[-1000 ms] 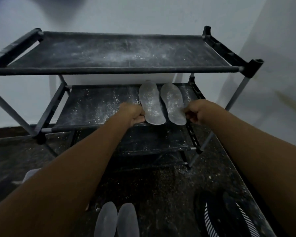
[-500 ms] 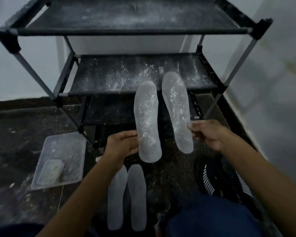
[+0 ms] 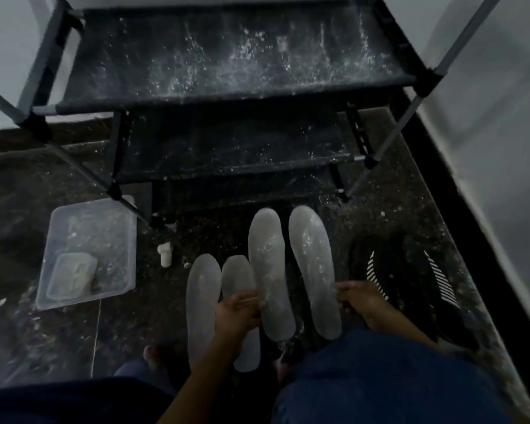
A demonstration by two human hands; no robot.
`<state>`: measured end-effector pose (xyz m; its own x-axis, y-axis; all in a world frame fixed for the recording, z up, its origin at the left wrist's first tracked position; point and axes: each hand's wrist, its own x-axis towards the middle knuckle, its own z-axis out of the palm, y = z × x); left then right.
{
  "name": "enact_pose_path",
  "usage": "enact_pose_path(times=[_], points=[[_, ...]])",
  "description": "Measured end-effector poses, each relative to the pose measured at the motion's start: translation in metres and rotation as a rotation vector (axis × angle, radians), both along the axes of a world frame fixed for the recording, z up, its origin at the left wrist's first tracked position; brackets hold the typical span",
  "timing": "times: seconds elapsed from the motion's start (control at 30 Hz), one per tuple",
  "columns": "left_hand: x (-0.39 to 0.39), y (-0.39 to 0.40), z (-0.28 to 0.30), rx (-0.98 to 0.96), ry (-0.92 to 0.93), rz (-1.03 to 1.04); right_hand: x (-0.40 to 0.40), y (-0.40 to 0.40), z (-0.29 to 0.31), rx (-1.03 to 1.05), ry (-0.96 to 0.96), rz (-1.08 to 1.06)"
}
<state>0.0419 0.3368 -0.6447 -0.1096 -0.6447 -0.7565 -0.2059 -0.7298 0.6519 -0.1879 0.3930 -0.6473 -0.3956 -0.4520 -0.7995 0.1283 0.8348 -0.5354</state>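
Two insoles (image 3: 268,270) in left hand (image 3: 237,312) and right hand (image 3: 360,298)

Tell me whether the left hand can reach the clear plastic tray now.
Probably yes: the clear plastic tray lies on the floor to its left, past two flat insoles. But the left hand holds another insole and must free itself first.

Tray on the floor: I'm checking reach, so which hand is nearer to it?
Left. The left hand, holding an insole, is to the right of the tray. The right hand, holding the other insole, is farther right.
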Motion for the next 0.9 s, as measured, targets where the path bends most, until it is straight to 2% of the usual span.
enact_pose_path(times=[0.17, 0.3, 0.47, 0.57, 0.7, 0.8, 0.9], points=[[-0.013, 0.016, -0.046, 0.137, -0.064, -0.001, 0.006, 0.023, -0.068, 0.212, 0.026, -0.021], [-0.017, 0.027, -0.065, 0.179, -0.178, 0.040, 0.005, 0.033, -0.093, 0.288, 0.057, -0.011], [-0.010, 0.033, -0.089, 0.195, -0.173, 0.047, 0.006, 0.034, -0.095, 0.277, 0.087, -0.092], [-0.010, 0.033, -0.099, 0.143, -0.269, -0.054, 0.004, 0.033, -0.098, 0.294, 0.097, -0.113], [-0.016, 0.032, -0.097, 0.083, -0.383, -0.190, 0.002, 0.035, -0.097, 0.326, 0.108, -0.080], [-0.017, 0.030, -0.095, 0.040, -0.403, -0.234, -0.002, 0.035, -0.096, 0.310, 0.095, -0.089], [-0.015, 0.029, -0.086, 0.065, -0.397, -0.223, -0.007, 0.034, -0.089, 0.291, 0.138, -0.011]])
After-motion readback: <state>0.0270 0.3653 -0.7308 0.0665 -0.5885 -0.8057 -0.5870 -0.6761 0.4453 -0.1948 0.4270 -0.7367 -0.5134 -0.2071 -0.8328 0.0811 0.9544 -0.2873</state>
